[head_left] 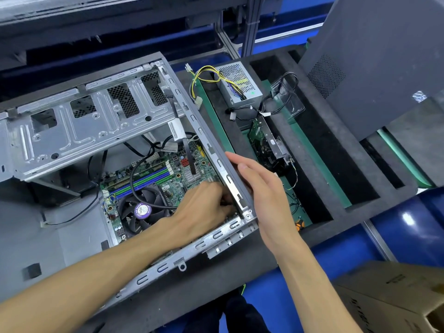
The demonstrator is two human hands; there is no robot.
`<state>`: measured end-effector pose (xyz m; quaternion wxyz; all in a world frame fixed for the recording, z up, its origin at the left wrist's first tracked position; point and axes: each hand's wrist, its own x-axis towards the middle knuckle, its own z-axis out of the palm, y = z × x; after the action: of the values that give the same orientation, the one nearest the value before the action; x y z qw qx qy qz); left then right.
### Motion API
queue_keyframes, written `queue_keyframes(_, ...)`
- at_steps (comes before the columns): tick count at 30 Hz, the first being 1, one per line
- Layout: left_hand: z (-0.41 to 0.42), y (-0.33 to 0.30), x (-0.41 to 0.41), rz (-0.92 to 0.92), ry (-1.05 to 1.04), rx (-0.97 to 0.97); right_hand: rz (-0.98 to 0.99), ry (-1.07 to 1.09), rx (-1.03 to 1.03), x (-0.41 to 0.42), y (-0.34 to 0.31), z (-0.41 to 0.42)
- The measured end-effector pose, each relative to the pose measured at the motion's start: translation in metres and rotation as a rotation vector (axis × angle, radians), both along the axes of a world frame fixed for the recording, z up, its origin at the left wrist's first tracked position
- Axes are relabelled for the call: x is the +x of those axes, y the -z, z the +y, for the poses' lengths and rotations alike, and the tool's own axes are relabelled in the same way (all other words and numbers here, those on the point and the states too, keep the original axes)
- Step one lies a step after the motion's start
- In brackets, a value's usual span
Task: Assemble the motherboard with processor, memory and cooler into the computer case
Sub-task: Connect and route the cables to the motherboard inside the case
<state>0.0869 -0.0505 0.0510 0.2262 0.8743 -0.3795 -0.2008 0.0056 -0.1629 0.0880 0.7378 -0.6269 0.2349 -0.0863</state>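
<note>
The motherboard [179,180] lies flat inside the case [211,237]. The left hand [204,205], the nearer one, curls at its right edge, but I cannot tell whether it grasps anything. The right hand [262,188] lies released along the case wall just beside it.

Your grey computer case [72,131] lies open on its side. The green motherboard [192,175] sits flat in its near right corner, with the black fan cooler [141,209] beside blue-and-green memory slots [144,181].

Blue floor [269,299], alu frame [249,25] behind.
</note>
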Motion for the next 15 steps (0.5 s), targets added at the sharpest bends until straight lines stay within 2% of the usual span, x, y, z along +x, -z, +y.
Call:
queue_keyframes(4,-0.002,-0.001,0.0052,0.067,-0.072,-0.032,0.0,0.001,-0.004,0.0001,-0.0009,-0.0007)
queue_keyframes(15,-0.002,-0.0028,0.003,0.061,-0.072,0.021,0.007,-0.006,-0.017,0.0005,-0.0002,-0.0007)
